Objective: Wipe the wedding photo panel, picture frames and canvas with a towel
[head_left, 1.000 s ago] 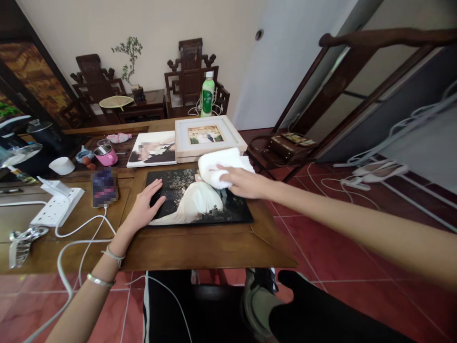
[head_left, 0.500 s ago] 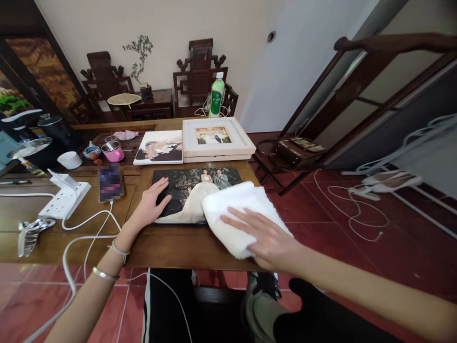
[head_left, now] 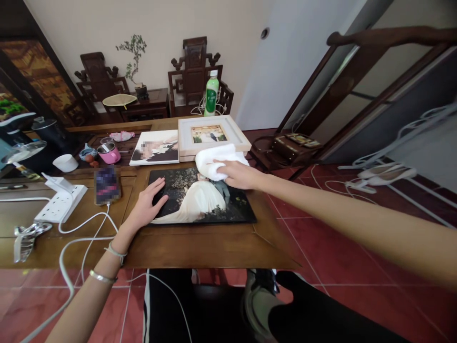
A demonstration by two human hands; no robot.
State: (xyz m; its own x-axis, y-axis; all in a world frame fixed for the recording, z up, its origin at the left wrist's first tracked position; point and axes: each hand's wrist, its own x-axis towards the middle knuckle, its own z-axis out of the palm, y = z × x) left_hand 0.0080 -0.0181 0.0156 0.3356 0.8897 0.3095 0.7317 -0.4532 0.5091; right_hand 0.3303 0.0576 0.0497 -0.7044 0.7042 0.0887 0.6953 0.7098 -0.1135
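Note:
A dark wedding photo panel point(head_left: 185, 200) lies flat on the wooden table point(head_left: 200, 247). My left hand point(head_left: 147, 205) rests on the panel's left edge, fingers spread, holding nothing. At the panel's upper right, my right hand point(head_left: 237, 174) is closed on a folded white towel point(head_left: 217, 155), which covers the heads of the pictured couple. Just behind the towel sits a pale framed photo point(head_left: 214, 136), stacked on another frame. To its left lies a white-edged photo panel point(head_left: 155, 147).
A phone point(head_left: 107, 185), white power strip point(head_left: 62, 202), silver clip point(head_left: 30, 238) and white cables occupy the left side. Behind them are a pink cup point(head_left: 109, 152) and white bowl point(head_left: 65, 162). A green bottle point(head_left: 212, 95) stands behind the frames.
My right hand and the towel have moved up and left, from the panel's lower right to its top edge. The panel's lower right corner now shows. My left hand stays on the left edge.

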